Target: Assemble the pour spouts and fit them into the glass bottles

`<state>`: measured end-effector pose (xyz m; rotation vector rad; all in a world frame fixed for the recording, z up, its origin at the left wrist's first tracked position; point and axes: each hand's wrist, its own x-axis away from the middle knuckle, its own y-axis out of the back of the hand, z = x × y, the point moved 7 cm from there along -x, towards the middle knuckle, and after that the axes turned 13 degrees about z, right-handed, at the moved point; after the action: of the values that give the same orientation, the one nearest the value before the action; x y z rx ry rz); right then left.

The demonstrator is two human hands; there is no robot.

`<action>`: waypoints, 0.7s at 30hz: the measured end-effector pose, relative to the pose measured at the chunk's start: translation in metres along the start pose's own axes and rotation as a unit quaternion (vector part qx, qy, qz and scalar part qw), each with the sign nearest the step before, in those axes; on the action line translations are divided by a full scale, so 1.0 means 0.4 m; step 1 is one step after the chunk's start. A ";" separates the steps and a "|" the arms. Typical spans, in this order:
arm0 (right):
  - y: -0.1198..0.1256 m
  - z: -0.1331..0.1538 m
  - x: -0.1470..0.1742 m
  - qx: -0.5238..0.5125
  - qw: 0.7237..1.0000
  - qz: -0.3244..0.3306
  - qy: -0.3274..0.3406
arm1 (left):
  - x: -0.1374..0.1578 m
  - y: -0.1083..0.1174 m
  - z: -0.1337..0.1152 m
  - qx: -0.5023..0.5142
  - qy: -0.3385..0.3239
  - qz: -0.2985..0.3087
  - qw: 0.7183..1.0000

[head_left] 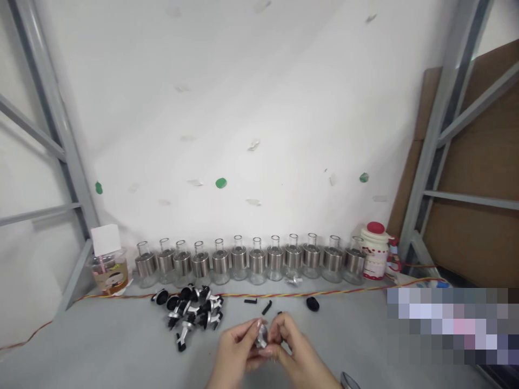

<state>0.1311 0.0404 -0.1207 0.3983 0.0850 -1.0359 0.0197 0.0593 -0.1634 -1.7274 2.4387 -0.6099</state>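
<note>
Both hands (263, 346) pinch one silver spout (261, 336) near the desk (101, 346) edge, spouts pile (190, 313) left, uncapped bottles (251, 262) far

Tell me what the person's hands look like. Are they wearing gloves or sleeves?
No gloves: both the left hand and the right hand are bare. No rings, watch or bracelets show. The fingernails look longish and pale. Only the hands and wrists are in view at the bottom edge, and no sleeve shows on either.
</note>
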 end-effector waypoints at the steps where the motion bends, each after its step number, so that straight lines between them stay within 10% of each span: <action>1: -0.003 0.001 0.000 0.014 1.000 -0.003 0.000 | 0.001 -0.003 0.001 -0.004 -0.004 0.004 1.000; 5: 0.010 0.025 -0.002 0.021 0.999 -0.032 0.031 | 0.008 -0.014 -0.018 0.002 -0.026 -0.002 1.000; 11: 0.206 0.072 0.021 -0.072 0.950 -0.291 0.089 | 0.004 0.029 -0.090 0.062 -0.079 -0.050 0.994; 16: 0.182 0.052 -0.061 0.208 0.972 -0.100 0.033 | -0.002 0.069 -0.086 0.115 -0.049 -0.103 0.987; 21: 0.069 -0.034 -0.131 0.571 0.813 0.106 0.024 | 0.009 0.045 -0.059 0.102 0.019 -0.100 0.990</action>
<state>0.1294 0.1006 -0.1122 1.4977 -0.5660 -0.7503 -0.0044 0.0672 -0.1479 -1.9007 2.1516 -0.8866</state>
